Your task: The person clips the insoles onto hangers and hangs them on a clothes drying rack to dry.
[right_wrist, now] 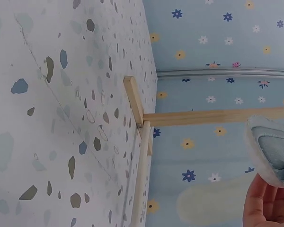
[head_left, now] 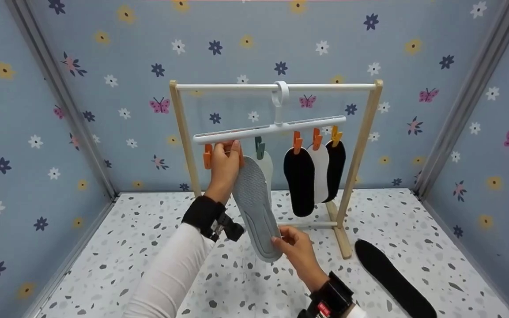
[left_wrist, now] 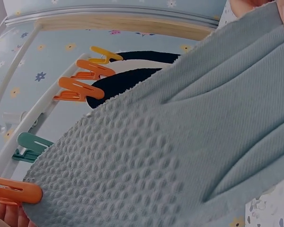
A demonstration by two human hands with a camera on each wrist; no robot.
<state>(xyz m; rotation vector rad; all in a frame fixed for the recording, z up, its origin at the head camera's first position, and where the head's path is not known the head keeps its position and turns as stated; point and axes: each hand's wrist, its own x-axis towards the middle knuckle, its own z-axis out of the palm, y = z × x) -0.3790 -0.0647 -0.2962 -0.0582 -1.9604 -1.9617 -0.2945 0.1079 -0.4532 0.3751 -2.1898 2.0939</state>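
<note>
A grey insole (head_left: 254, 198) with a bumpy toe end hangs aslant below the white hanger bar (head_left: 232, 134). At its upper end my left hand (head_left: 225, 170) holds an orange clothespin (left_wrist: 16, 190), whose tip lies over the insole's edge in the left wrist view. My right hand (head_left: 297, 249) pinches the insole's lower, heel end between thumb and fingers. Just behind it, a green clothespin (head_left: 260, 148) holds a pale insole (head_left: 265, 165), partly hidden. Left of my left hand, another orange clothespin (head_left: 208, 157) is on the bar.
On the bar's right side hang a black insole (head_left: 299, 183), a white insole (head_left: 319, 174) and a further black insole (head_left: 336, 168), each clipped. The hanger hook (head_left: 280, 95) sits on a wooden-sided rack (head_left: 356, 168). A loose black insole (head_left: 393, 278) lies on the speckled tabletop (head_left: 148, 247).
</note>
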